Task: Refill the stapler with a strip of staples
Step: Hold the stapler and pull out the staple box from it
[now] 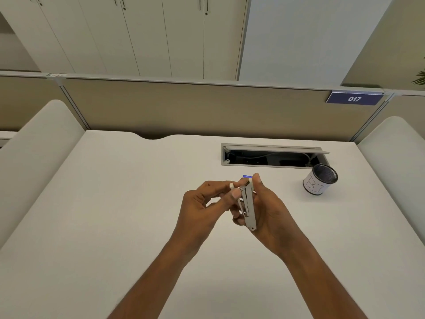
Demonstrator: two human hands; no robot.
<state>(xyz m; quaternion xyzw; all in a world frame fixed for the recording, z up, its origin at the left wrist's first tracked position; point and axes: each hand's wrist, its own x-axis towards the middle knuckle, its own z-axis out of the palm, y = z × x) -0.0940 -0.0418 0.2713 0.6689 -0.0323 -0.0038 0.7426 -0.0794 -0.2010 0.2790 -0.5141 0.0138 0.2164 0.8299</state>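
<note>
Both hands meet above the middle of the white desk (115, 203). The left hand (202, 203) pinches a small pale piece (231, 185) between thumb and forefinger, at the upper end of the stapler (248, 206); whether this piece is the staple strip cannot be made out. The right hand (269, 210) wraps the stapler from behind, thumb raised along its top and fingers curled under it, so the grey body is held clear of the desk, opened, with its metal channel facing the left hand. A small blue-labelled object (247, 176) shows just behind the fingertips, mostly hidden.

To the right stands a mesh cup (319, 181) wrapped in marked white paper; its interior looks dark, and any contents cannot be seen. Behind it an open cable tray (271, 156) set into the desk holds cables. A beige partition (184, 107) with a blue plate reading 017 (354, 99) backs the desk. Both forearms are cut off by the lower edge.
</note>
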